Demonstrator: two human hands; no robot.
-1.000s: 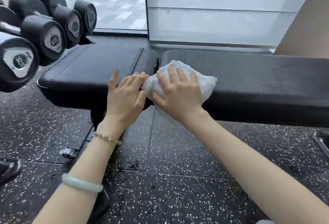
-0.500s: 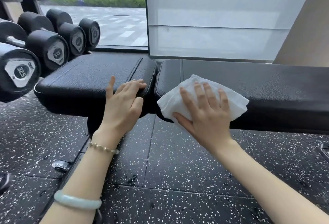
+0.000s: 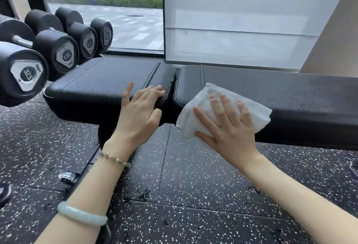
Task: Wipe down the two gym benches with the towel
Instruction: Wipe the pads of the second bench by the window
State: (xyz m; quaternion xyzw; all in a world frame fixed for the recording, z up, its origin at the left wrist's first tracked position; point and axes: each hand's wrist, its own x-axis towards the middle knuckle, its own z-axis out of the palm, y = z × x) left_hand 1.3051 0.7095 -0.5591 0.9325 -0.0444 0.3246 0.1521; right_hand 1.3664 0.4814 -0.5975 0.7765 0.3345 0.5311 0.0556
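Observation:
A black padded gym bench runs across the view as two pads: the short seat pad (image 3: 100, 81) on the left and the long pad (image 3: 290, 92) on the right, with a narrow gap between them. A folded white towel (image 3: 203, 104) lies over the near edge of the long pad, close to the gap. My right hand (image 3: 228, 125) presses flat on the towel with fingers spread and the thumb under its lower edge. My left hand (image 3: 139, 114) rests open on the near right corner of the seat pad. A second bench is not in view.
A rack of black dumbbells (image 3: 64, 50) stands at the left, close to the seat pad's end. The floor (image 3: 174, 185) is dark speckled rubber tile. Behind the bench are a window (image 3: 135, 21) and a lowered white blind (image 3: 242, 21). A beige wall (image 3: 333, 36) rises at the right.
My right hand has slid the towel rightward along the long pad, away from the gap. My left hand has stayed on the seat pad's corner. The view has tilted upward.

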